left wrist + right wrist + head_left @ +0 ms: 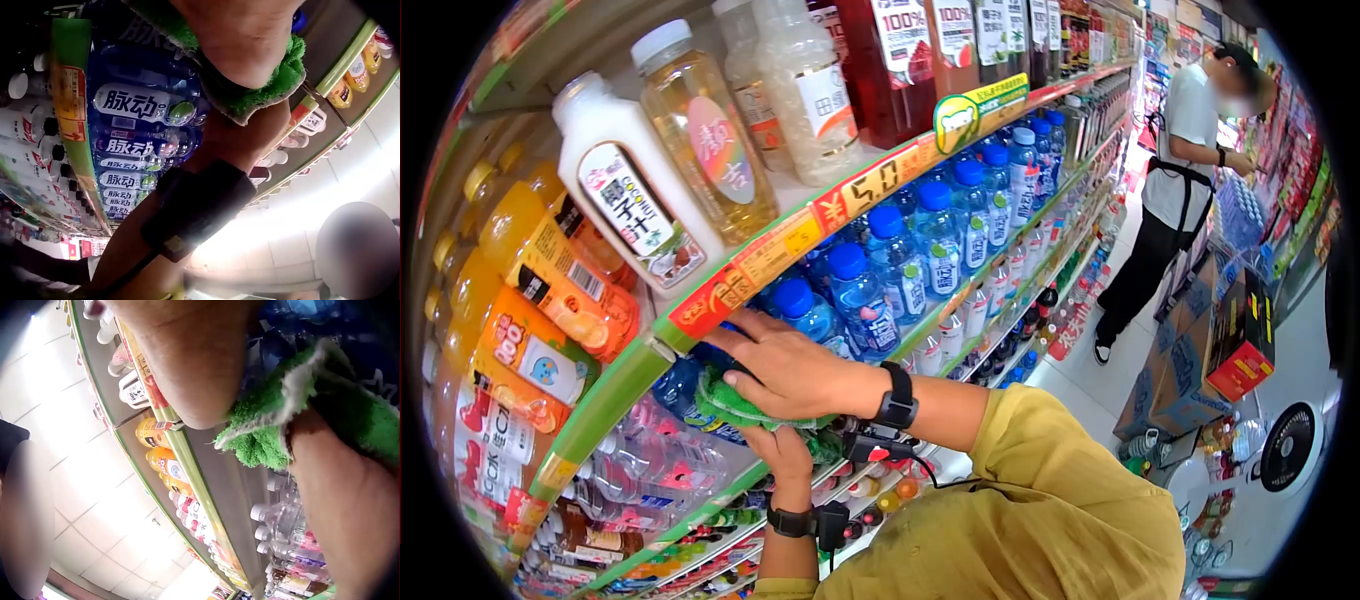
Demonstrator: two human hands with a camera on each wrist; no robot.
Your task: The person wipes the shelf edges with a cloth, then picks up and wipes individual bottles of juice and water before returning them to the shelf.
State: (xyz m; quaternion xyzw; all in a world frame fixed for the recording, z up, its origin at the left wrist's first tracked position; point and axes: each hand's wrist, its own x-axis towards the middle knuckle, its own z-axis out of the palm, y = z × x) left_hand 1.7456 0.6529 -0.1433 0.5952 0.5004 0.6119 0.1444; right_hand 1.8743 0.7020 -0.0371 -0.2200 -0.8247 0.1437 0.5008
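Observation:
A green towelling cloth (725, 400) with a pale edge is bunched between my two hands, against a dark-blue bottle (678, 388) on the shelf below the price strip. My right hand (785, 365) grips the cloth from above, thumb lying over it, fingers reaching under the strip. From below, my left hand (785, 450) holds the cloth's lower side, its fingertips hidden in the folds. In the left wrist view the cloth (256, 94) hangs beside blue bottles (134, 106). The right wrist view shows the cloth (259, 440) draped over the left hand (344, 494).
Blue-capped bottles (870, 300) stand in rows right of my hands. Above, a shelf holds a white coconut drink bottle (640, 190) and orange juice bottles (550, 260). A person (1190, 160) stands in the aisle, near cartons (1175, 350) and a black fan (1290, 447).

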